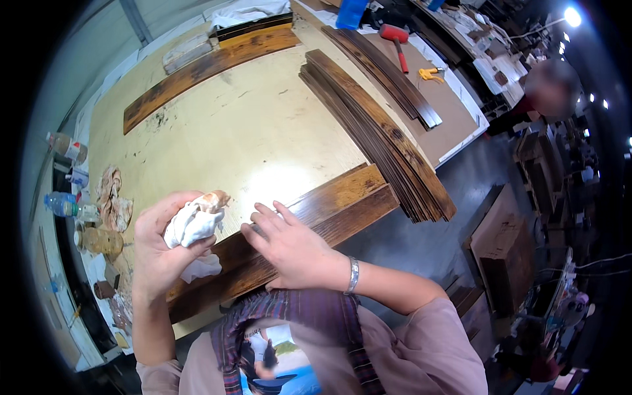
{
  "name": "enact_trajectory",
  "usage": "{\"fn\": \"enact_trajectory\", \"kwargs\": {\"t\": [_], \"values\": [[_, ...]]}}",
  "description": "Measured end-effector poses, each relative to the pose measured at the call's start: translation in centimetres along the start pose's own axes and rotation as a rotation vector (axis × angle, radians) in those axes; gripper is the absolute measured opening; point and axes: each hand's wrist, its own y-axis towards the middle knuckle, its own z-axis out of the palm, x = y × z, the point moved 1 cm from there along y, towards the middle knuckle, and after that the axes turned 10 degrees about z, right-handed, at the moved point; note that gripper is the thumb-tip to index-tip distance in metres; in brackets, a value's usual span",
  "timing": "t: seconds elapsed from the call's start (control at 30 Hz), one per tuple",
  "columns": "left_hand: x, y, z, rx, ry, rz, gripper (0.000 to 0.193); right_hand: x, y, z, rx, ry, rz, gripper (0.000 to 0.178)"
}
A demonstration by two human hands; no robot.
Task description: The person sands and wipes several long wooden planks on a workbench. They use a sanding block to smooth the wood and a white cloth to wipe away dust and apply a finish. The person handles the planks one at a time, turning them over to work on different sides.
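Your hands are at the near edge of the desk (230, 131): your left hand (155, 243) is curled around a bunched white cloth (194, 224), its end stained brown, and your right hand (299, 253) lies over the wood with fingers spread, pinching nothing. Below them, what look like two brown planks (342, 191) lie side by side along that near edge, running toward the near right corner. Their surface looks brown and glossy in places, so the coating seems at least partly on; whether it is finished you cannot tell from here. Just beyond, along the right edge, a stack of planks (382, 131) fans out past the corner; whether these are done or waiting is unclear. One mottled plank (197, 72) lies apart toward the far left corner, perhaps left for later. Farther out, a crumpled stained rag (113, 201) lies by the left edge, and a red mallet (394, 34) lies beyond the stack.
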Motion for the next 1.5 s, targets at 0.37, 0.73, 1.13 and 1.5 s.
{"fn": "enact_trajectory", "kwargs": {"t": [0.37, 0.73, 1.13, 1.5], "values": [[-1.5, 7.2, 13.4, 0.759, 0.301, 0.605, 0.061, -1.0, -1.9, 3.4, 0.284, 1.027, 0.09, 0.049], [2.1, 13.1, 25.3, 0.822, 0.412, 0.995, 0.052, -0.9, -0.8, 4.6, -0.185, 0.39, 0.036, 0.051], [2.0, 11.9, 24.0, 0.879, 0.148, 0.887, 0.036, -1.1, -0.8, 6.7, -0.147, 0.809, 0.066, 0.049], [1.5, 10.3, 23.6, 0.794, 0.266, 0.864, 0.034, -0.7, 1.0, 12.1, -0.234, 1.25, 0.177, 0.04]]}}
